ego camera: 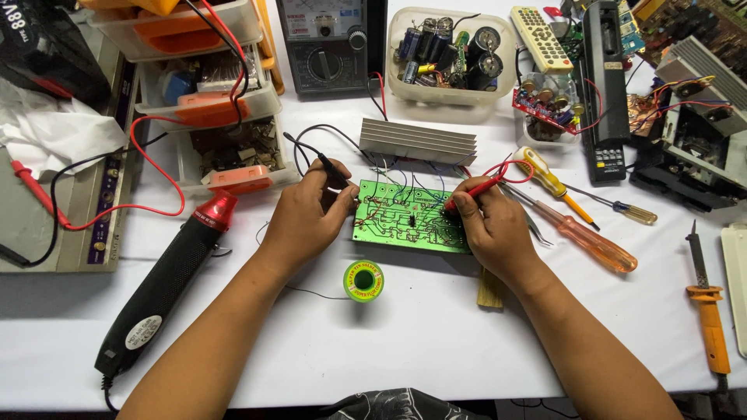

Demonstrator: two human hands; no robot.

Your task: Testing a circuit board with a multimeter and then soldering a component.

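A white table [405, 342] carries a crowded electronics bench, and near its middle lies a green board [408, 222], copper side up, with thin wires running from its far edge to a ribbed heatsink [418, 141] just behind it. The left hand [307, 218] rests at the board's left edge, its fingers closed in a pinch on a black probe [331, 168] whose tip points down toward the board's left side. The right hand [494, 229] covers the board's right end, fingers pinched like a pen grip on a red probe [475, 191] with its tip on the board near the top right. Probing like this goes best, I judge, with both wrists braced on the table, each tip set on a single solder pad and kept off its neighbours, and the leads left slack so they do not drag the board. The leads trail back toward a black meter [331, 43] at the far edge. A black heat gun [167, 284] lies to the left, a green solder spool [363, 281] just before the board, and screwdrivers [580, 233] to the right. Of the containers, a clear tub [506, 70] beside the meter holds large dark capacitors and loose parts, stacked clear boxes [253, 105] with orange latches at the left hold small components, and a smaller clear tub [537, 138] to the right holds a red board.
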